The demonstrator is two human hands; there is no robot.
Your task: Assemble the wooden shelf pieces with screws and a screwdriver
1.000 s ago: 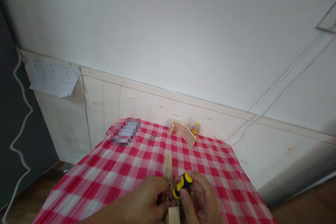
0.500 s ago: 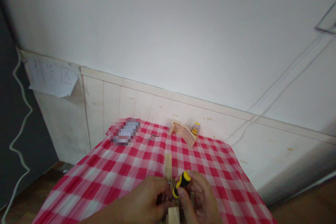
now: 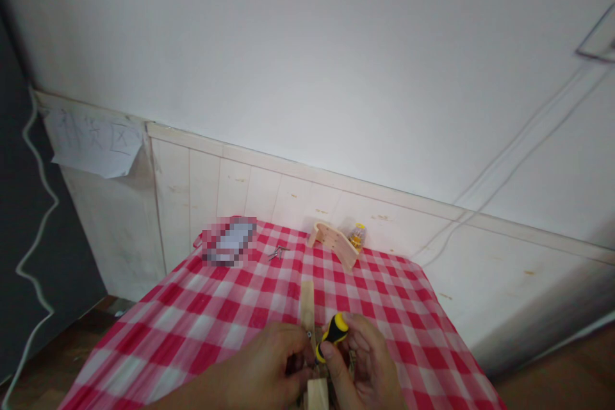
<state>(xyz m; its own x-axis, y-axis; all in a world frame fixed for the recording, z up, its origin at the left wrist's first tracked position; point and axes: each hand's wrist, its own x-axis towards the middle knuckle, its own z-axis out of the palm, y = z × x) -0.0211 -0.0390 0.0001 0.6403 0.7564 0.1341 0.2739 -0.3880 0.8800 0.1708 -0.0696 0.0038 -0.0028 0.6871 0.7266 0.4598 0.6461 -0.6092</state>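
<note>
My right hand [image 3: 368, 359] is closed around the yellow-and-black handle of a screwdriver [image 3: 338, 328], which leans with its lower end down toward the left. Just left of it, my left hand [image 3: 273, 359] has its thumb and fingers pinched close to the screwdriver's lower end. Whatever those fingers hold is hidden. A small metal screw or bolt end [image 3: 309, 334] shows beside the left fingertips. Beneath both hands lies a pale wooden piece; its far strip [image 3: 307, 301] and a nearer wooden block [image 3: 318, 394] show, while the hands cover the middle.
A red-and-white checked cloth [image 3: 240, 314] covers the table. Toward the back lie several small metal screws [image 3: 277, 252], a curved wooden part with holes [image 3: 335, 242], a clear container with yellow [image 3: 358, 237], and a blurred-out flat object [image 3: 233, 241]. Behind stands a panelled wall [image 3: 269, 186].
The screwdriver handle has turned slightly in my right hand, its black and yellow bands showing differently. Both hands stay in nearly the same place.
</note>
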